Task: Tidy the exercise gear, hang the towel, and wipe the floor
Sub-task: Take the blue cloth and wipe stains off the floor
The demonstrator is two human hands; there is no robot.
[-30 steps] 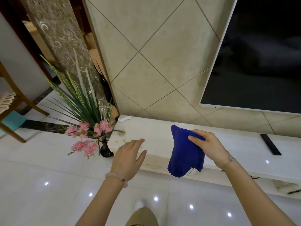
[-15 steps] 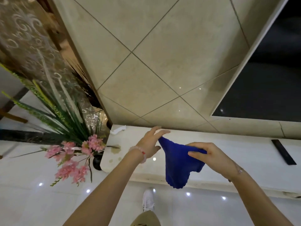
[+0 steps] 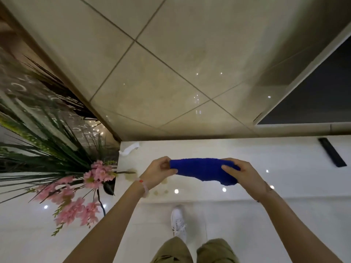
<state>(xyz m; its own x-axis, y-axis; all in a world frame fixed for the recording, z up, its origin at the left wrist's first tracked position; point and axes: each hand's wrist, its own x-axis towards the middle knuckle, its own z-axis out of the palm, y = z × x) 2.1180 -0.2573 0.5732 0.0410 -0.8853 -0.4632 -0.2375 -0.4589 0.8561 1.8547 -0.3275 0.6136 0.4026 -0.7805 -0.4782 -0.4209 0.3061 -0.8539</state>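
the left hand [image 3: 158, 170] has joined the right hand [image 3: 241, 172] on the blue towel [image 3: 204, 168]. both grips now pinch its ends, stretching it level above the bench [image 3: 266, 158].

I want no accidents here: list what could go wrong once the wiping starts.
The dark vase of pink flowers stands by the left end of the glossy white ledge, close to the left forearm; a wide sweep could tip it. The blue fluffy cloth, pinched between left hand and right hand, may smear the yellowish stains rather than lift them.
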